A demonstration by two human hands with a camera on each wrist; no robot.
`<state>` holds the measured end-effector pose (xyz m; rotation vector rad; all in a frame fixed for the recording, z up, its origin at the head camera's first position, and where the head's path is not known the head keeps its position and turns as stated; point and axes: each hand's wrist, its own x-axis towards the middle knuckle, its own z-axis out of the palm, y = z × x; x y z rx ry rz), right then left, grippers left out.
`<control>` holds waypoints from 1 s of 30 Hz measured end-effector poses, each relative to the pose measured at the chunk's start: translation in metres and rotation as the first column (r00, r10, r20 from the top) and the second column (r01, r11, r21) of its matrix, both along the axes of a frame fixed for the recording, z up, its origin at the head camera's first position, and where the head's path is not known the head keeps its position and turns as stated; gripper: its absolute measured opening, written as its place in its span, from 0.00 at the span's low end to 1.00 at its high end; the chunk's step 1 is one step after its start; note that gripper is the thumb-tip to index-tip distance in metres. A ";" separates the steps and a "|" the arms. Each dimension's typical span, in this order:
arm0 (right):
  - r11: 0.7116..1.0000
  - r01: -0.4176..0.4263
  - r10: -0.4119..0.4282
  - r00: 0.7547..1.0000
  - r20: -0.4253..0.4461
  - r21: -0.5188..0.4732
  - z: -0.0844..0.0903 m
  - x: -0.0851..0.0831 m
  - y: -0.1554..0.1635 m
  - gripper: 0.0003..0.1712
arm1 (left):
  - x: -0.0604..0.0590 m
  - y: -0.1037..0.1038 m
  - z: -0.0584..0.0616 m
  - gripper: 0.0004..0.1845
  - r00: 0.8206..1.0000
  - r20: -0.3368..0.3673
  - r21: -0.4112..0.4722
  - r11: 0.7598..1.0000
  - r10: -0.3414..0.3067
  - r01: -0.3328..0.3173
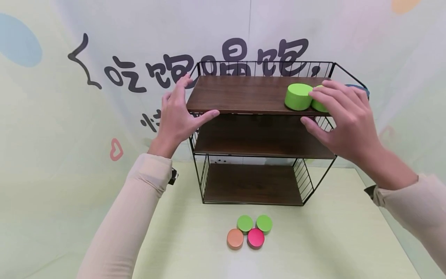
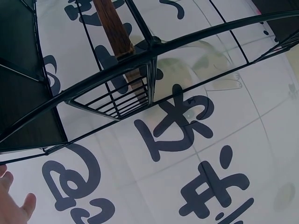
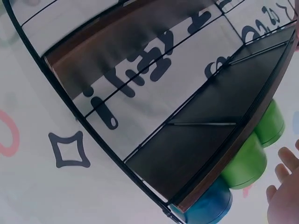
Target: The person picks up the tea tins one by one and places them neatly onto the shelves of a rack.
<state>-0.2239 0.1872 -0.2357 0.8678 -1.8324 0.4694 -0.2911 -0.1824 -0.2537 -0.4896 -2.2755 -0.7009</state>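
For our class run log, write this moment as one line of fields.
left hand: open, at top shelf left end | right hand: open, fingers by green cylinders | table: four discs

Pale printed backdrop (image 1: pixel 69 128) with black characters, light green tabletop (image 1: pixel 348 232), perhaps soft lighting

Four green pucks (image 1: pixel 298 96), one orange (image 1: pixel 235 238), pink (image 1: pixel 256 237), blue (image 3: pixel 208 203)

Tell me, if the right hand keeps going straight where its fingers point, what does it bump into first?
Most likely the second green cylinder on the top shelf; the right hand has fingertips already over it, though contact is unclear.
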 end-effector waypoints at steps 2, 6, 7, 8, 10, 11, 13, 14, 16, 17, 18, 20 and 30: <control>1.000 -0.015 0.014 1.000 -0.016 -0.023 -0.005 0.005 -0.001 0.29 | 0.000 0.000 0.000 0.55 1.000 -0.001 0.000 1.000 0.000 0.000; 0.999 -0.028 0.027 0.999 -0.033 -0.041 -0.017 0.013 -0.004 0.32 | 0.000 0.000 0.000 0.55 1.000 -0.001 0.000 1.000 0.000 0.000; 0.999 -0.031 0.030 0.999 -0.036 -0.042 -0.020 0.014 -0.004 0.32 | 0.000 0.000 0.000 0.55 1.000 0.000 0.000 1.000 0.000 0.000; 0.999 -0.035 0.034 0.999 -0.039 -0.040 -0.023 0.015 -0.005 0.32 | 0.001 0.000 -0.001 0.55 1.000 0.001 0.001 1.000 0.001 -0.001; 0.999 -0.040 0.038 0.998 -0.043 -0.034 -0.029 0.018 -0.007 0.31 | 0.001 0.000 -0.001 0.55 1.000 0.002 0.003 1.000 0.000 0.000; 0.998 -0.045 0.044 0.998 -0.045 -0.031 -0.032 0.019 -0.007 0.31 | 0.001 0.000 -0.001 0.55 1.000 0.002 0.005 1.000 0.000 0.000; 0.998 -0.052 0.051 0.998 -0.047 -0.018 -0.038 0.020 -0.008 0.30 | 0.001 0.000 -0.001 0.55 1.000 -0.002 0.007 1.000 -0.002 0.002; 0.998 -0.055 0.054 0.997 -0.048 -0.011 -0.041 0.021 -0.008 0.30 | 0.001 0.000 -0.001 0.55 1.000 -0.004 0.007 1.000 -0.002 0.002; 0.998 -0.057 0.057 0.997 -0.044 0.003 -0.046 0.022 -0.008 0.29 | 0.001 0.001 -0.001 0.55 1.000 -0.005 0.008 1.000 -0.003 0.003; 0.998 -0.058 0.059 0.997 -0.041 0.008 -0.050 0.022 -0.008 0.29 | 0.001 0.001 -0.001 0.55 1.000 -0.006 0.007 1.000 -0.003 0.003; 0.998 -0.055 0.056 0.998 -0.034 0.020 -0.054 0.023 -0.007 0.28 | 0.001 0.001 -0.001 0.55 1.000 -0.005 0.007 1.000 -0.003 0.003; 0.998 -0.048 0.049 0.999 -0.013 0.049 -0.063 0.023 -0.005 0.28 | 0.000 0.000 -0.001 0.55 1.000 -0.006 0.007 1.000 -0.003 0.003; 0.993 -0.035 0.024 0.995 0.099 0.111 -0.121 0.025 0.000 0.28 | -0.001 0.001 -0.001 0.58 1.000 -0.011 0.012 1.000 -0.005 0.006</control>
